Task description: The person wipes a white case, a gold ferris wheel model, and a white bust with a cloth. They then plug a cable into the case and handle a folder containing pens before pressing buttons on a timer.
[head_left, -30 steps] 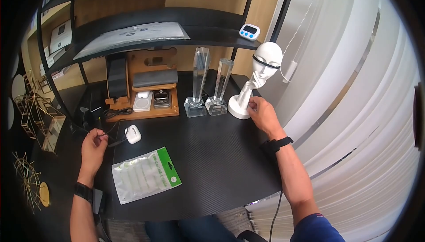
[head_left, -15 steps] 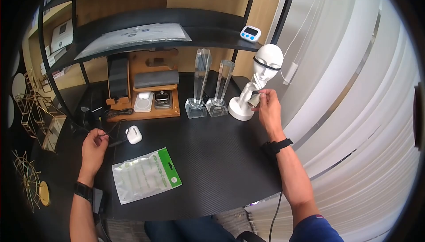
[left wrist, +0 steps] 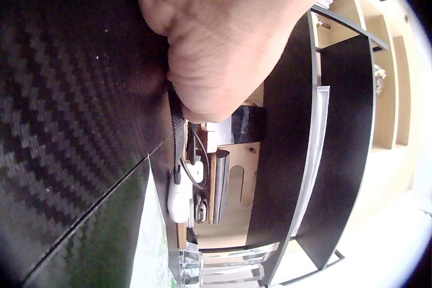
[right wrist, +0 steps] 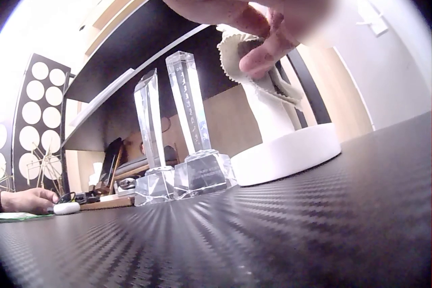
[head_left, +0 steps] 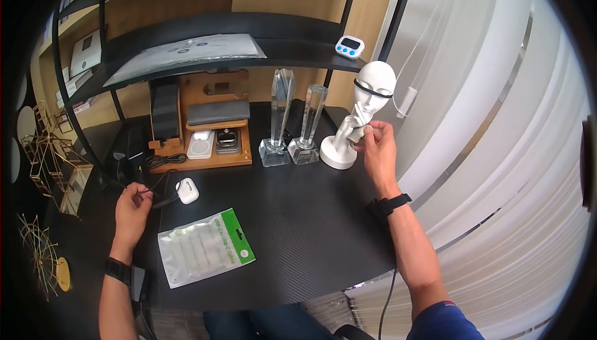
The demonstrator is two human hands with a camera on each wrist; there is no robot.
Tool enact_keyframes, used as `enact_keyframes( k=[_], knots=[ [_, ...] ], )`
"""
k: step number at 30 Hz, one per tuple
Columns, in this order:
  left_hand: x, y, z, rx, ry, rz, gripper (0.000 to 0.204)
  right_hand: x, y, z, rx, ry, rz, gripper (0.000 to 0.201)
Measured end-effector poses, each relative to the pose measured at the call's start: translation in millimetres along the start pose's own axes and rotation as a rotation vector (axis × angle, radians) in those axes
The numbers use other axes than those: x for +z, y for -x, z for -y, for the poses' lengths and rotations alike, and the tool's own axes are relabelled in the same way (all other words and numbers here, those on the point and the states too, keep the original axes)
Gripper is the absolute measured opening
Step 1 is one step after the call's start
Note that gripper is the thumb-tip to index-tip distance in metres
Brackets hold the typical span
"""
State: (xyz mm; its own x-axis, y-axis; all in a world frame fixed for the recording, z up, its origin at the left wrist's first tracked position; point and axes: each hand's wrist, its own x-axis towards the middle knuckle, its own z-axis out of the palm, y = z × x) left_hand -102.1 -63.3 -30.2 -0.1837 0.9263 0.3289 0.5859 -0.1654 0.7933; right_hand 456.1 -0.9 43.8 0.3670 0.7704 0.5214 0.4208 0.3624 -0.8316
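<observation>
My right hand [head_left: 380, 148] pinches a pale cloth with a zigzag edge [right wrist: 231, 53] at the forearm of a white mannequin-head stand [head_left: 336, 156]. In the right wrist view the cloth lies round the stem above the round base, with fingers pressed into it. The stand is upright, a black band [head_left: 367, 91] across its face. To the left, my left hand [head_left: 132, 205] pinches a dark cord or strap close to the table. A woven black strap [left wrist: 178, 133] runs from beside that hand to a white earbud case [head_left: 188, 191]; the left fingertips are hidden in the left wrist view.
Two crystal trophies [head_left: 281, 116] stand just left of the mannequin. Behind is a wooden charging stand [head_left: 233, 159] with devices. A green-and-white cable pouch [head_left: 202, 250] lies in front. A black shelf [head_left: 292, 54] overhangs the back, carrying a white timer [head_left: 349, 47].
My right hand has risen along the mannequin's forearm from near its base, and the cloth has come into view in the head view. My left hand has stayed in place.
</observation>
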Motion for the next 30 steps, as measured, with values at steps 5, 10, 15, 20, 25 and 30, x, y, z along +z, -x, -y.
enact_keyframes(
  k=[5,10,15,20,25,30],
  knots=[
    [3,2,0,0.027,0.060,-0.026,0.009,1,-1,-5,-0.043,-0.037,0.003,0.022],
    [1,5,-10,-0.010,0.032,-0.005,0.009,-1,-3,-10,0.010,0.047,0.024,0.021],
    [2,0,3,0.012,0.014,0.005,0.009,-4,-7,-26,0.047,0.120,0.142,0.023],
    [1,4,-5,0.008,0.021,-0.009,0.011,-1,-4,-15,0.024,0.072,0.063,0.024],
    [1,2,-3,-0.001,-0.010,-0.009,0.012,1,0,3,-0.015,0.013,-0.007,0.026],
    [2,2,-1,0.014,0.002,-0.023,0.010,1,-2,-3,-0.041,-0.105,0.015,0.025]
  ],
)
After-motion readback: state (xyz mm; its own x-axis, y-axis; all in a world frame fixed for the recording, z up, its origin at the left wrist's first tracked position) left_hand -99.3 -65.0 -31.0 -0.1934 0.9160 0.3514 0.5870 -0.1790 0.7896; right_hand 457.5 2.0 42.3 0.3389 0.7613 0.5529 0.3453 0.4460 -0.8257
